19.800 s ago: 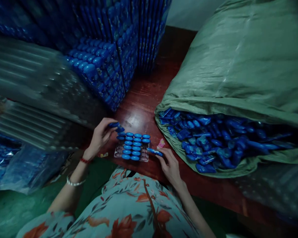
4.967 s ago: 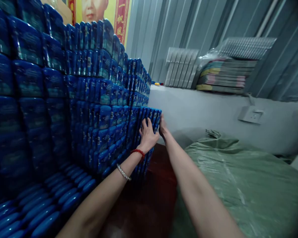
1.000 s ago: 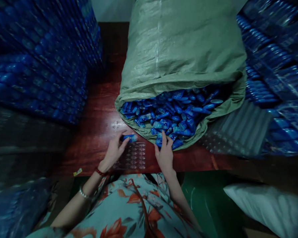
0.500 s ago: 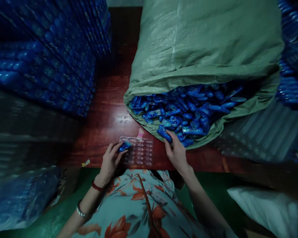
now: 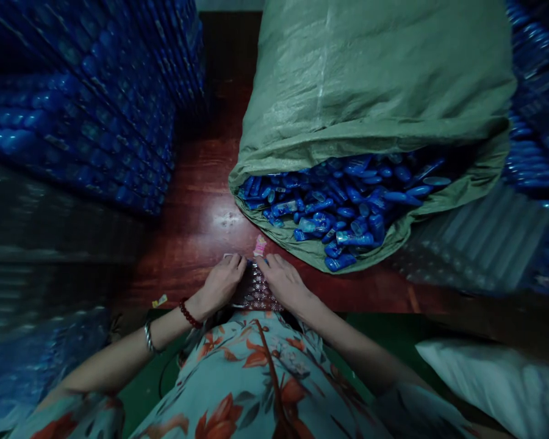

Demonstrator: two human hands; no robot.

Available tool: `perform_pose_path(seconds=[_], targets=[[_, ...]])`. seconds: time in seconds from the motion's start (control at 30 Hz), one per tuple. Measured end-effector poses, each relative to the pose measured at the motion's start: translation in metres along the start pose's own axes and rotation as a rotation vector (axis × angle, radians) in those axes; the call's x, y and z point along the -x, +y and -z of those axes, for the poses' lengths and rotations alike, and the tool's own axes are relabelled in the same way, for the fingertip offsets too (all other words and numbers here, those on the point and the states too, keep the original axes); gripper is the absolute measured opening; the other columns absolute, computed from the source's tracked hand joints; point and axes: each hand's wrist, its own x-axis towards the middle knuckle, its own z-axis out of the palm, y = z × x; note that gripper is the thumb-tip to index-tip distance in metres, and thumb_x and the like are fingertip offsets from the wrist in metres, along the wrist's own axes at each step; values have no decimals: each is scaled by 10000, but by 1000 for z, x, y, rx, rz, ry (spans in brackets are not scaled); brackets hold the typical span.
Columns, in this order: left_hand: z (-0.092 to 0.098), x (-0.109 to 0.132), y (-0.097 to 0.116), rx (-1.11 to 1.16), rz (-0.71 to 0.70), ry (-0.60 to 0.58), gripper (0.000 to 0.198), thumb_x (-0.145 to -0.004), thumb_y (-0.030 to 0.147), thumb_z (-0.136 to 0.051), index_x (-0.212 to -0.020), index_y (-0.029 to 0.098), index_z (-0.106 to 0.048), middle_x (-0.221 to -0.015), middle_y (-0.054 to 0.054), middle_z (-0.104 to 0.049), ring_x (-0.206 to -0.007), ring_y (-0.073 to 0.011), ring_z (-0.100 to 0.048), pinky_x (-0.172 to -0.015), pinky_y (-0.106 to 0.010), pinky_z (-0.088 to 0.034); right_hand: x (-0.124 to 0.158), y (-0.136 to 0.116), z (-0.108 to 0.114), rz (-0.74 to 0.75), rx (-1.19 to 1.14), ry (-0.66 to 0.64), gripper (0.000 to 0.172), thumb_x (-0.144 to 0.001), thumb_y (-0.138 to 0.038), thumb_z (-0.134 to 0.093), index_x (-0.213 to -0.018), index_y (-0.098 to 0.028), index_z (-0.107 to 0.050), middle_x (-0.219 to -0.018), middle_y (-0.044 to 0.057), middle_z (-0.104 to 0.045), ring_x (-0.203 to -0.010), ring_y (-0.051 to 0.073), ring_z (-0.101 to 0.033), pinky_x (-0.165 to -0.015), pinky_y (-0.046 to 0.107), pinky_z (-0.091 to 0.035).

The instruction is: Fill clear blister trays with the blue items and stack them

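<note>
A clear plastic tray with rows of small moulded cavities [image 5: 260,291] lies at the table's front edge, partly covered by both hands. My left hand [image 5: 223,279] is over its upper left part, fingers bent and pressed together; whatever they grip is hidden. Over the upper right part is my right hand [image 5: 281,280], its fingers curled down with a sliver of blue at the tips, too small to name. Just beyond the tray lies a small pink piece [image 5: 260,245]. Small blue packets [image 5: 322,222] fill the mouth of a big green sack [image 5: 375,79].
Tall stacks of blue filled trays [image 5: 119,122] stand at the left, with more blue stacks [image 5: 535,152] at the right. Stacked clear trays [image 5: 480,238] lie beside the sack. A yellow-white scrap [image 5: 160,300] is on the red-brown table [image 5: 196,207]. A white bag [image 5: 480,378] sits lower right.
My right hand has moved left from the sack's mouth to the tray. My left hand has moved up and right onto the tray. The blue packets they held are now mostly hidden from sight.
</note>
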Motion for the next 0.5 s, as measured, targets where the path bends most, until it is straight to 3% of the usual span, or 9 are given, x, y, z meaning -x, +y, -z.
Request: perform_pose_path(seconds=[0.1,0.23,0.4,0.5], targets=[[7,-11,5,-81,-28,-78,243,-828,36,-391,-1024,100,-519,-981,-138,-545,-904,-229,-573,-794,-366,-498,-10,-9,2,11,45,12,335,-863,-55,-362,-1151,-140,-510,-981,121,-592,-900,223,-548,-725,314,-473],[11,-24,9,-97,-42,-85,244,-836,45,-373,-1021,95,-525,-976,-139,-555,-899,-226,-584,-775,-355,-501,-14,-8,-2,-24,69,56,289,-861,-48,-368,-1087,-125,-530,-929,122,-591,-873,224,-547,-712,319,-464],[8,-37,16,-34,-90,45,355,-831,24,-376,-1163,97,-478,-1105,-160,-558,-1014,-232,-558,-868,-379,-454,5,14,-3,-114,86,105,342,-850,-60,-423,-1171,-145,-506,-970,111,-592,-909,233,-539,-756,348,-451],[17,-48,17,10,-152,132,405,-876,179,-457,-1276,132,-415,-1203,-170,-518,-1073,-270,-514,-887,-415,-422,23,40,2,-134,-12,187,308,-898,-170,-428,-1192,-177,-518,-985,85,-612,-908,217,-541,-768,336,-435]])
